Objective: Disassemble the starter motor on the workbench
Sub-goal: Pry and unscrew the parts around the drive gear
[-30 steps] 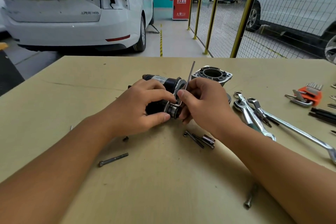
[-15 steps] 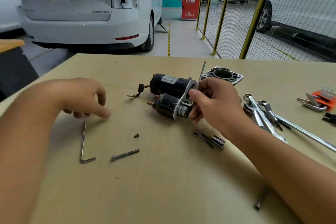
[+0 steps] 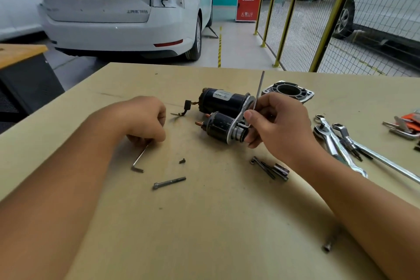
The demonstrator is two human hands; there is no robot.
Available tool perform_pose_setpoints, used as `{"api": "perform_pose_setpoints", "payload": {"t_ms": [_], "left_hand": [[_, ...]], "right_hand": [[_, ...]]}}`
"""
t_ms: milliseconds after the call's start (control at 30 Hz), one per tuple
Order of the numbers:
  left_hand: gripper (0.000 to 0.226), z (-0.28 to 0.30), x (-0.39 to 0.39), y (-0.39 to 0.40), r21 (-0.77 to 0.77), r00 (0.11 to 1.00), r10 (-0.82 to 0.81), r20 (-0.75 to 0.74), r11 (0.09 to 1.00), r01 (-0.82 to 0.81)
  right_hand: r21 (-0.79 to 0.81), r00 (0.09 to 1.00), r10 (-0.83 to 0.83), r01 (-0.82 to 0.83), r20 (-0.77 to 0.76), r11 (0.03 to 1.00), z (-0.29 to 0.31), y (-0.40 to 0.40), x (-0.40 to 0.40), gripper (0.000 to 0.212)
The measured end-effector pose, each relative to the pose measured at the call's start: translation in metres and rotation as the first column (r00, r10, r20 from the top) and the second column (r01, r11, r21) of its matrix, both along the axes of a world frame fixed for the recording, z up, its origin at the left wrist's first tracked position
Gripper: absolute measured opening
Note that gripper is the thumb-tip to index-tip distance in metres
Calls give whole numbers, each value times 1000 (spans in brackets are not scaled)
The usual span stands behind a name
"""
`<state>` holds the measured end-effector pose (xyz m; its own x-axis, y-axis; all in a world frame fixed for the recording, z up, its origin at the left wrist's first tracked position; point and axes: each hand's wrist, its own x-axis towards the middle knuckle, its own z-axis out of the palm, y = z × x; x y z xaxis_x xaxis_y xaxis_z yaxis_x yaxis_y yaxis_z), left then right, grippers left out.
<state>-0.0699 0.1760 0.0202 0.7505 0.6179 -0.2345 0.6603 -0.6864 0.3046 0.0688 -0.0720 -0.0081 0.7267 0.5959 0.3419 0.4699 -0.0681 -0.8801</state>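
— Starter [image 3: 223,109] mid-worktop [image 3: 204,234]: which way does it lie?

— Long axis left-right, copper stud left, silver flange right. Looks heavy, rigid steel, likely greasy; hold the black barrels.

— Hands?

— Right hand [image 3: 278,124] pinches a hex key [image 3: 258,98] at the flange; left hand [image 3: 147,118] closes on a second key [image 3: 139,159]

- The starter motor [image 3: 223,116] lies mid-workbench [image 3: 204,223], with the housing [image 3: 288,91] just behind and to its right.
- The wrenches [image 3: 336,141] lie further right.
- A bolt [image 3: 169,183] and a small screw [image 3: 182,161] lie in front, to its left.
- A cluster of bolts [image 3: 270,168] lies in front, to its right.
- A hex key [image 3: 139,159] lies far left.
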Motion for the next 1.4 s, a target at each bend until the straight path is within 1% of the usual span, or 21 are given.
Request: {"api": "perform_pose_setpoints", "payload": {"t_ms": [100,167,233,333,433,500,533,567,600,633,700,733,800,833,900,1033,1167,1267,1400], "left_hand": [[9,-14,14,-8,57,980,2,200,998,-14],[7,-20,19,-9,78,962,6,273,996,-29],[7,-23,22,-8,65,949,35,312,996,-58],[8,-25,21,-4,-23,931,91,354,996,-88],[7,-25,17,-1,-187,915,150,376,979,-84],[7,-23,13,-2,-272,894,157,420,961,-41],[8,-23,12,-3,-257,881,125,456,966,-4],[10,-21,11,-4,-173,861,55,506,984,39],[14,-20,11,-7,-46,827,-44,560,995,84],[17,-17,13,-13,66,777,-150,611,988,138],[14,-14,15,-30,170,662,-349,664,932,321],[18,-15,17,-39,199,626,-435,647,889,412],[43,-21,22,-53,233,618,-554,558,819,524],[50,-24,24,-57,241,621,-576,531,806,541],[57,-27,27,-60,250,613,-584,532,800,545],[60,-29,27,-60,250,599,-570,562,808,534],[63,-31,27,-65,288,599,-580,552,807,515],[63,-30,29,-67,325,591,-605,534,792,517],[59,-31,29,-65,316,586,-615,527,782,537]], "right_hand": [[-2,999,23,-22,34,1000,0,-2,0,10],[-9,998,23,-22,50,1000,-1,-2,1,13],[-14,998,20,-19,53,1000,-2,-3,2,16],[-5,999,16,-16,35,1000,-3,-3,4,14],[46,996,15,-11,-84,999,-6,-1,6,10],[80,987,11,2,-160,997,-7,1,6,9],[88,984,7,9,-178,996,-8,1,6,9],[91,983,4,13,-184,996,-9,2,6,9],[90,984,4,12,-177,996,-9,2,6,10],[85,987,3,10,-159,996,-9,2,6,10],[67,995,1,5,-102,998,-10,2,7,12],[58,997,0,5,-75,998,-9,2,7,12],[52,999,0,3,-45,999,-9,1,6,13],[55,999,-1,3,-45,999,-8,1,6,14],[65,997,-8,13,-81,998,-8,1,5,14],[53,992,-44,50,-120,997,-5,4,3,15],[65,976,-80,95,-201,993,-4,6,2,14],[58,977,-98,111,-191,992,-4,6,2,15],[46,986,-33,42,-163,998,-1,6,4,16]]}}
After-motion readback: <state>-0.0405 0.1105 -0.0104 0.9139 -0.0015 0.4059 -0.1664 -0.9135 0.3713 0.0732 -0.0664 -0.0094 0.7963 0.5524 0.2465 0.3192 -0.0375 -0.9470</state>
